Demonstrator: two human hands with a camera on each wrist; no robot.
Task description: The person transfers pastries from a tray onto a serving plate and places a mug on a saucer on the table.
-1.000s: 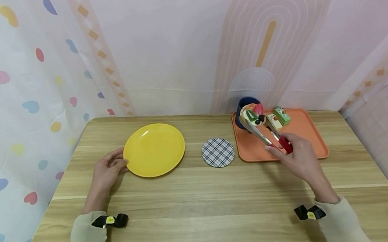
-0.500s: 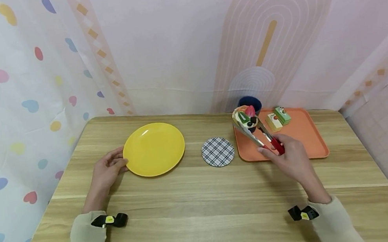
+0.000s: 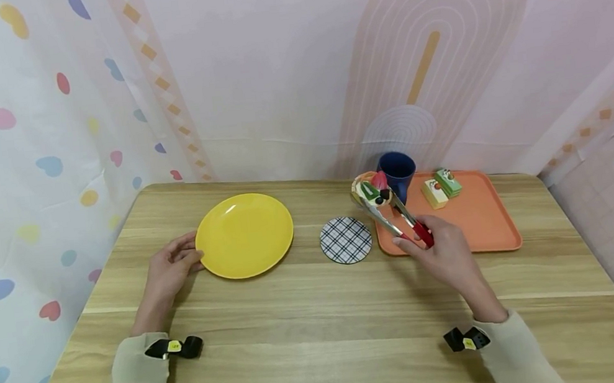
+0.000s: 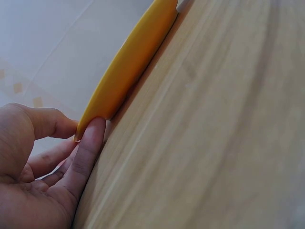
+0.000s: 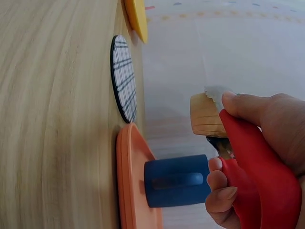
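My left hand (image 3: 170, 266) pinches the left rim of a round yellow plate (image 3: 245, 236) on the table; the left wrist view shows the thumb and a finger at the plate's edge (image 4: 126, 67). My right hand (image 3: 445, 252) grips red-handled metal tongs (image 3: 422, 233). Between the tong tips is a fruit tart (image 3: 370, 190) with cream, a green slice and red and dark fruit. In the right wrist view the tart (image 5: 206, 114) hangs raised above the level of the tray and coaster. Part of the tongs is hidden by my fingers.
A plaid round coaster (image 3: 346, 240) lies between the plate and an orange tray (image 3: 484, 216). On the tray stand a dark blue mug (image 3: 397, 169) and two small cake pieces, one yellow (image 3: 434, 194), one green (image 3: 448, 183). A patterned curtain (image 3: 273, 82) hangs behind the table.
My right hand has moved left with the tongs and tart, from in front of the mug to the tray's left edge near the coaster. The left hand and plate stay put.
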